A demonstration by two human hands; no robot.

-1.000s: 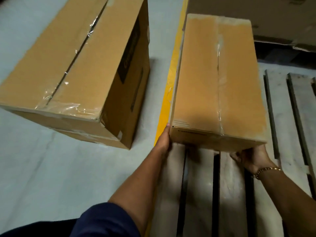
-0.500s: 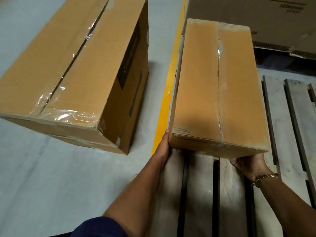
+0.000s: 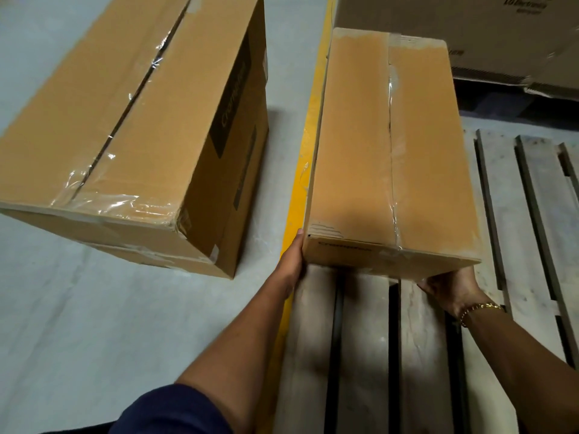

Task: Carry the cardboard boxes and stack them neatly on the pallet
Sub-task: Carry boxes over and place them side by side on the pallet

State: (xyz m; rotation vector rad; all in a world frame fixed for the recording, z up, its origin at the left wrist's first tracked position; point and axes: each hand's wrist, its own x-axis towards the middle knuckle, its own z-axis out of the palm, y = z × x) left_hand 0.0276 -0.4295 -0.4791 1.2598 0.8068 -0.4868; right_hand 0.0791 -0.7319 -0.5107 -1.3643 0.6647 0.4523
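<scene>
The narrow cardboard box (image 3: 391, 151) sits over the left side of the wooden pallet (image 3: 360, 355), its long left edge running just inside the pallet's left edge. Its near end is lifted off the slats; whether the far end rests on the pallet I can't tell. It is plain brown, long and slim, with 1 strip of clear tape down the middle seam, scuffed tape at the far end and small dark print on the near face.

The left hand (image 3: 289, 261) lies flat against the near left corner, thumb up along the edge, pressing rather than curling round it. The right hand (image 3: 451, 286), with a gold bracelet (image 3: 479, 308) at the wrist, is palm-up beneath the near right corner; its fingers are hidden under the box, so I can't tell how they close.

Bare slats lie open on the near side and right side of the pallet. A yellow floor line (image 3: 305, 170) runs along the pallet's left edge. Left of the pallet, beyond that line, a large taped cardboard box (image 3: 125, 136) stands on the grey floor (image 3: 78, 324), apart from the held one. Beyond the pallet's far edge is a printed carton (image 3: 470, 32).
</scene>
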